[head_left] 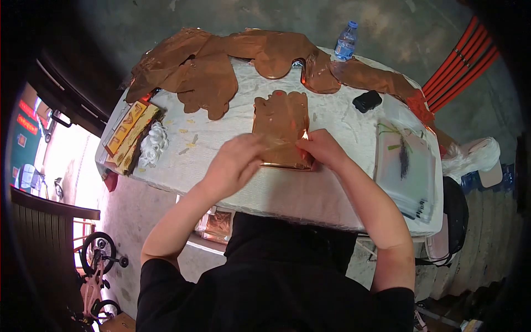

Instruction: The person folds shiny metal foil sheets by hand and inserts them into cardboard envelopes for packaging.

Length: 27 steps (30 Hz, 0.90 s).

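Possibly, the flat copper-coloured foil piece with a lobed top [281, 119] on the white cloth-covered table [332, 193] could crease if the right hand [326, 148], pinching its edge, tugs while the left hand [235, 163], apart and loosely open, presses unevenly

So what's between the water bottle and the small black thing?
A strip of coppery foil, then a little bare white tablecloth by the black thing; the head view shows it.
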Motion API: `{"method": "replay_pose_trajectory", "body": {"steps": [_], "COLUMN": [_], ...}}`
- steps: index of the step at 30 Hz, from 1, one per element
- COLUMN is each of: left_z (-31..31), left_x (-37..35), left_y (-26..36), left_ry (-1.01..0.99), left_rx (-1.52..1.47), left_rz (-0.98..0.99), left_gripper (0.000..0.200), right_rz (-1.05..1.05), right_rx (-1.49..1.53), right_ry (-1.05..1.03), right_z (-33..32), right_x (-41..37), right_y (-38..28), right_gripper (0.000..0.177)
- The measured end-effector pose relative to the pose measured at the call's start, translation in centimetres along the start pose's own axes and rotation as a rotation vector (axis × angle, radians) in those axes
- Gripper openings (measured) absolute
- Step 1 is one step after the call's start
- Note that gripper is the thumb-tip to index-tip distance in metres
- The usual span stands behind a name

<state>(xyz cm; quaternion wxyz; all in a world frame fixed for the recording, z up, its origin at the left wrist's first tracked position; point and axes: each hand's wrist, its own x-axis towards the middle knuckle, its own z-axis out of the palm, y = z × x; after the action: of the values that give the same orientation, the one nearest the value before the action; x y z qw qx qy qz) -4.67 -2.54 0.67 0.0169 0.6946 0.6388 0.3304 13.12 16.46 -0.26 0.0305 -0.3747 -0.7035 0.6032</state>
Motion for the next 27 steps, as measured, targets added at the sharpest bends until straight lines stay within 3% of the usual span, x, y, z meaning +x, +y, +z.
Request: {"method": "replay_pose_trajectory", "body": {"steps": [2, 6, 12, 14, 18, 20, 21, 23, 27], "left_z": [0.6, 0.9, 1.1, 1.1, 1.1, 1.1, 1.1, 1.2, 1.1], "left_x": [-0.8, -1.4, -1.3, -1.3, -1.3, -1.3, -1.3, -1.2, -1.3], "left_y": [0.6, 0.8, 0.5, 0.5, 0.4, 0.4, 0.4, 0.4, 0.5], "left_ry": [-0.126, -0.212, -0.235, -0.241, -0.254, -0.256, -0.258, -0.254, -0.250], "left_rx": [0.033, -0.024, -0.022, -0.019, -0.019, -0.026, -0.031, -0.027, -0.006], "left_rz": [0.162, 0.051, 0.043, 0.044, 0.036, 0.033, 0.031, 0.037, 0.041], "left_gripper": [0.047, 0.048, 0.048, 0.048, 0.048, 0.048, 0.048, 0.048, 0.048], "right_rz": [-0.006, -0.010, -0.002, -0.008, -0.086, -0.494, -0.492, -0.794, -0.862], "right_rx": [0.045, 0.029, 0.055, 0.197, 0.124, -0.265, -0.265, -0.735, -0.922], "right_ry": [0.001, -0.001, 0.014, 0.036, 0.144, 0.409, 0.411, 0.428, 0.362], "right_z": [-0.1, -0.1, -0.3, -0.3, -0.5, -0.4, 0.1, 1.8, 3.7], "right_x": [0.1, 0.5, 0.3, -0.4, -2.5, -1.9, -2.4, -3.3, -2.7], "right_y": [0.2, 0.5, 0.5, 0.5, 0.2, 2.1, 2.1, 1.5, 1.5], "right_gripper": [0.027, 0.029, 0.030, 0.027, 0.026, 0.027, 0.027, 0.035, 0.051]}}
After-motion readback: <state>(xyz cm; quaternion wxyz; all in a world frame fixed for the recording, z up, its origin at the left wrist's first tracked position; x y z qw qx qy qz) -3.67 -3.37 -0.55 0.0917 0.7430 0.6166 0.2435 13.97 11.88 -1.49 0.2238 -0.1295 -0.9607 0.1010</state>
